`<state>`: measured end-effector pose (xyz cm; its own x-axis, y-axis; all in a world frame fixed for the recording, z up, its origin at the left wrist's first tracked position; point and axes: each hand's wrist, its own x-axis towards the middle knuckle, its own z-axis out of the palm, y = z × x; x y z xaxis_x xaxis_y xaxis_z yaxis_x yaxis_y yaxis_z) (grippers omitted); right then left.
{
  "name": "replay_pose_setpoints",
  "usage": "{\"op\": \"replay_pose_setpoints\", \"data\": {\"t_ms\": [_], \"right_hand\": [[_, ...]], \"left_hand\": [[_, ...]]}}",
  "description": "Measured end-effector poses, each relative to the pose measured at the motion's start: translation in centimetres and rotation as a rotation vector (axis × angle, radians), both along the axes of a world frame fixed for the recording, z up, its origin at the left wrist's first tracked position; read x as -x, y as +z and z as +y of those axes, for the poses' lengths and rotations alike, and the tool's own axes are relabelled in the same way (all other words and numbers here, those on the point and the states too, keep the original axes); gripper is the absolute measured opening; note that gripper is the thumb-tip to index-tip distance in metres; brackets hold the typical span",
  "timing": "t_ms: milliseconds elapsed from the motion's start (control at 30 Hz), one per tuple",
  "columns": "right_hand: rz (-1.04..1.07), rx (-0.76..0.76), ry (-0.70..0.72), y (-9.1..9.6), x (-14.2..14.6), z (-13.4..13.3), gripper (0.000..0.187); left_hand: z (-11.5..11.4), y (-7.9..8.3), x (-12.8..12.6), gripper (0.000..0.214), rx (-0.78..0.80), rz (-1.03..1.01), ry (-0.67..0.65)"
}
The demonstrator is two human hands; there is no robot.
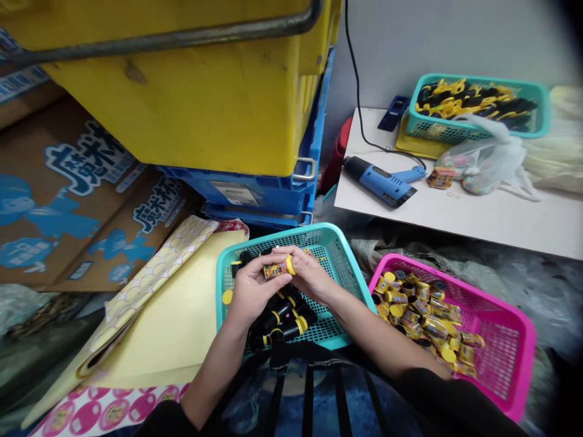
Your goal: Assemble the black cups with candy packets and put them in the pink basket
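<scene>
A small labelled bottle with a yellow cap (277, 269) is held between both hands above the teal basket. My left hand (254, 285) is closed around its printed body, thumb along the near side. At the capped end, the fingers of my right hand (310, 274) are closed on the yellow rim. Below the hands, the teal basket (353, 273) holds several black bottles with yellow caps (286, 318). To the right, a pink basket (496, 358) contains many bottles with colourful yellow labels (426, 315).
A blue heat gun (380, 180) lies on a white table (492, 212), near another teal basket (478, 130) of black and yellow parts and a plastic bag (492, 161). Yellow crates (204, 115) on blue crates (246, 188) stand ahead. Label sheets (159, 328) and cardboard boxes (82, 218) are left.
</scene>
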<state>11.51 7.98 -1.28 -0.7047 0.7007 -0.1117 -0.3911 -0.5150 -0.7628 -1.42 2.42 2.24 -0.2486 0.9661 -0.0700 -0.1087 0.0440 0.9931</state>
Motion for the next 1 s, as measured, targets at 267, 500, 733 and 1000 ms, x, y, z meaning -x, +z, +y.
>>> {"op": "replay_pose_setpoints", "data": {"t_ms": [267, 500, 733, 1000], "right_hand": [[0.027, -0.053, 0.03, 0.9, -2.2, 0.1, 0.059], [0.065, -0.087, 0.009, 0.6, -2.9, -0.4, 0.056], [0.223, -0.026, 0.223, 0.5, -3.5, -0.4, 0.063], [0.242, -0.059, 0.166, 0.1, -3.3, -0.4, 0.061]], "left_hand": [[-1.0, 1.8, -0.2, 0.031, 0.007, -0.028, -0.204], [-1.5, 1.7, 0.5, 0.022, 0.059, 0.036, -0.179], [-1.1, 1.8, -0.2, 0.009, 0.022, 0.048, -0.15], [-0.8, 2.3, 0.3, 0.011, 0.03, 0.085, -0.236]]}}
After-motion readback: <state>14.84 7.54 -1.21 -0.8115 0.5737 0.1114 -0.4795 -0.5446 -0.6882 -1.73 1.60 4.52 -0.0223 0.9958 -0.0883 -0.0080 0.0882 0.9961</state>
